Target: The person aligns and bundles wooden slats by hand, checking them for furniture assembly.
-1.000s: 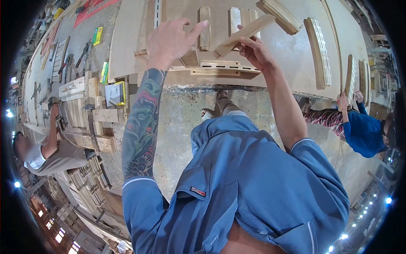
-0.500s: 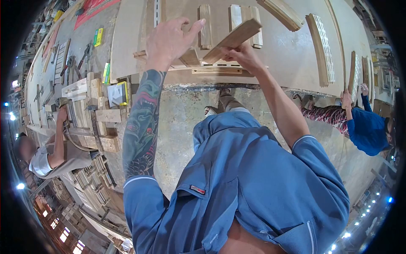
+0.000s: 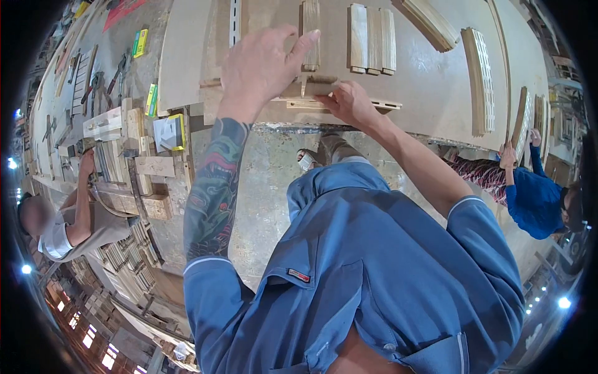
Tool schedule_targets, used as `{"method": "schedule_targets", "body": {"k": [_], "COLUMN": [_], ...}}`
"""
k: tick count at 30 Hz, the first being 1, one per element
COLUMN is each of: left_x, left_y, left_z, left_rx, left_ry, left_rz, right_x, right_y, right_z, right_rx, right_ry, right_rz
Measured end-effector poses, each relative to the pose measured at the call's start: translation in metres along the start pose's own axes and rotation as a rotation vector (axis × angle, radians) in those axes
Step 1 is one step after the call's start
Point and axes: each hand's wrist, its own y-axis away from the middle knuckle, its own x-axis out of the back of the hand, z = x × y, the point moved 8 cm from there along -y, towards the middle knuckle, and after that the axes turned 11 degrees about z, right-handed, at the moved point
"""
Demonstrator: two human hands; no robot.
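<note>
The left hand [image 3: 261,65] rests spread on the table [image 3: 423,81], its grip wide, fingertips touching an upright wooden slat [image 3: 311,34]. The right hand [image 3: 350,103] closes its grip on a slotted wooden strip [image 3: 349,101] lying along the table's near edge (partly hidden under both hands). Three slats side by side [image 3: 372,38] lie just beyond. A co-worker's blue sleeve [image 3: 536,199] shows far right.

You find no writing that can be read here. The small red tag [image 3: 298,275] on your blue shirt [image 3: 374,268] is too tiny to make out, and the yellow-green boxes [image 3: 141,42] on the bench show only blur.
</note>
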Motion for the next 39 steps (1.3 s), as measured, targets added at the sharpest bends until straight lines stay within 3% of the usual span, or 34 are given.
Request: {"method": "schedule_targets", "body": {"k": [4,6,7,8,10,14,16,17,19,20,22,29,39], "left_x": [0.007,0.010,0.012,0.014,0.012,0.014,0.017,0.015,0.015,0.014,0.015,0.011,0.008], "left_y": [-0.001,0.001,-0.001,-0.003,-0.006,-0.003,-0.003,-0.003,-0.002,-0.002,-0.001,0.001,0.001], "left_z": [0.005,0.005,0.007,0.009,0.009,0.010,0.012,0.010,0.009,0.008,0.011,0.005,0.004], "left_rx": [0.015,0.043,0.044,0.071,0.095,0.044,0.047,0.070,0.082,0.094,0.086,0.125,0.128], "left_ry": [-0.013,-0.090,-0.097,-0.044,0.001,-0.071,-0.076,-0.067,-0.045,-0.073,-0.090,-0.103,-0.104], "left_rz": [0.012,0.060,0.060,0.045,0.035,0.090,0.093,0.082,0.080,0.064,0.048,-0.023,-0.098], "right_x": [-0.017,-0.010,-0.019,-0.042,-0.058,-0.049,-0.049,-0.036,-0.028,-0.015,0.012,0.036,0.054], "right_y": [-0.022,-0.067,-0.093,-0.106,-0.118,-0.118,-0.111,-0.104,-0.077,-0.062,-0.036,0.030,0.078], "right_z": [0.049,0.088,0.090,0.085,0.075,0.076,0.091,0.095,0.088,0.085,0.052,0.033,0.022], "right_rx": [-0.034,-0.238,-0.373,-0.373,-0.304,-0.512,-0.638,-0.633,-0.744,-0.735,-0.556,-0.504,-0.425], "right_ry": [-0.284,-0.170,-0.012,-0.021,0.380,0.238,-0.316,-0.307,-1.103,-1.093,-1.627,-1.992,-2.019], "right_rz": [-0.159,0.210,0.151,0.149,0.517,0.393,0.175,0.190,0.193,0.211,0.177,0.205,0.246]}}
